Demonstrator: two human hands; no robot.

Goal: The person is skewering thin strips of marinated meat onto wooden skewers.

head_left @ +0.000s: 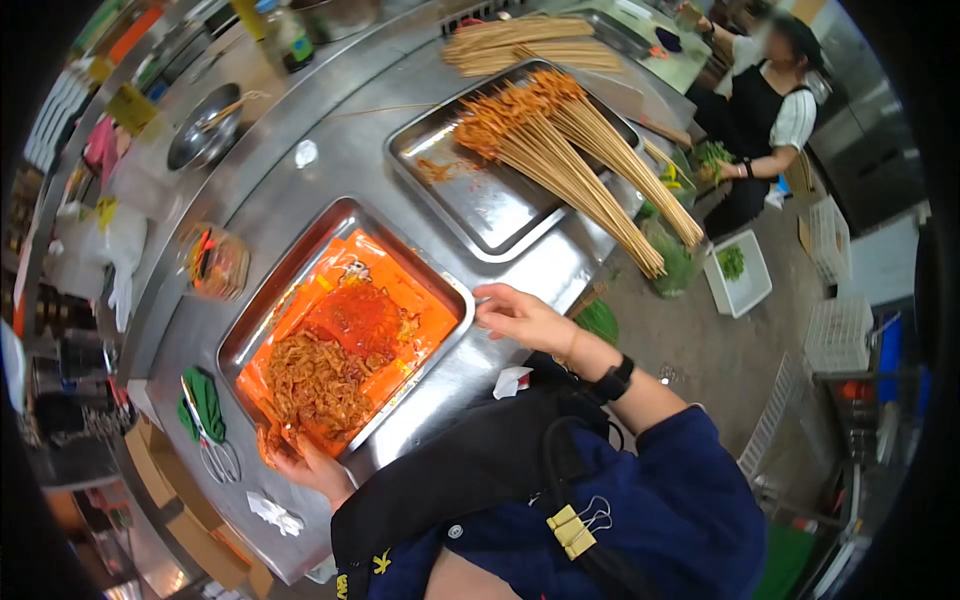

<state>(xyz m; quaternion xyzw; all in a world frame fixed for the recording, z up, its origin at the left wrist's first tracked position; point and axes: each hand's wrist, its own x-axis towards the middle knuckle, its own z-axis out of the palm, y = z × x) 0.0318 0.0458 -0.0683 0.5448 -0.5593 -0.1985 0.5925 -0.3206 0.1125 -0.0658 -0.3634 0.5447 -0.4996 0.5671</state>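
A deep metal tray [232, 347] holds an orange plastic bag [418, 296] with red sauce and a heap of sauced sliced meat [312, 385]. My left hand [306, 468] is at the tray's near left edge, beside the meat. Its fingers are curled and stained red; I cannot tell what is between them. My right hand [525, 318] is by the tray's right corner, thumb and fingers apart, fingertips right at the rim. Beyond, a second metal tray [497, 225] carries several bundles of loaded skewers [570, 170], their bare sticks hanging past its right edge.
Loose bamboo sticks [530, 42] lie at the back. Left of the near tray stand a jar [215, 262] and scissors [208, 440] by a green cloth [203, 402]. A metal bowl [205, 128] sits further off. At right, a person [765, 120] handles greens above a white tub [740, 275].
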